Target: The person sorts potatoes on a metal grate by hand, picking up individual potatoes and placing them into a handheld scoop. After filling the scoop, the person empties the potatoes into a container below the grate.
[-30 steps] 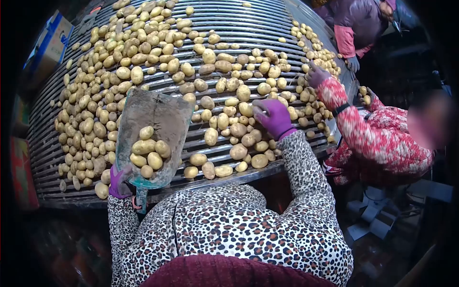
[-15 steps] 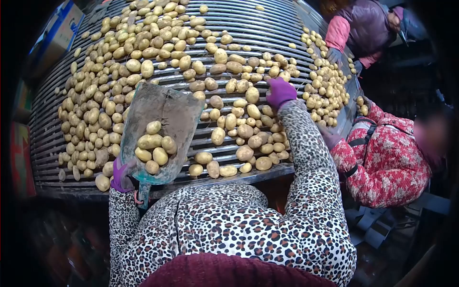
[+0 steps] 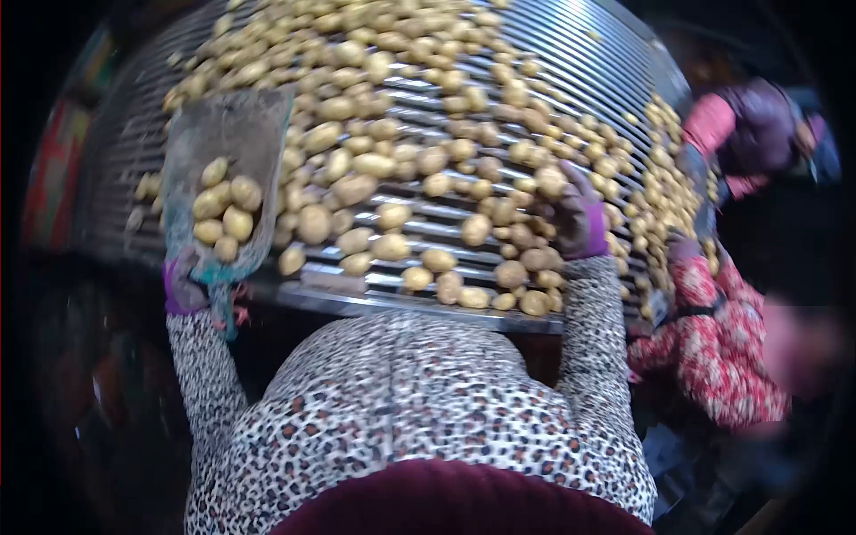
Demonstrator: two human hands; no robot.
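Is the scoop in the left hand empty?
No, the scoop gripped by the left hand carries several potatoes in its lower part.

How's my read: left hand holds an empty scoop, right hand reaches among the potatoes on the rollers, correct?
No. The head view shows the scoop in the left hand holding several potatoes, not empty. The right hand does reach among the potatoes on the rollers.

Surface point(image 3: 571, 53): a bed of parallel metal rollers running crosswise. Right edge: a dense band of potatoes point(image 3: 664, 178) lying just beside two co-workers, the nearer in a red floral jacket point(image 3: 722, 357) (motion-blurred), the farther in a purple vest point(image 3: 762, 120) with a pink sleeve. Left margin: blurred red and green shapes point(image 3: 53, 169), too indistinct to identify.
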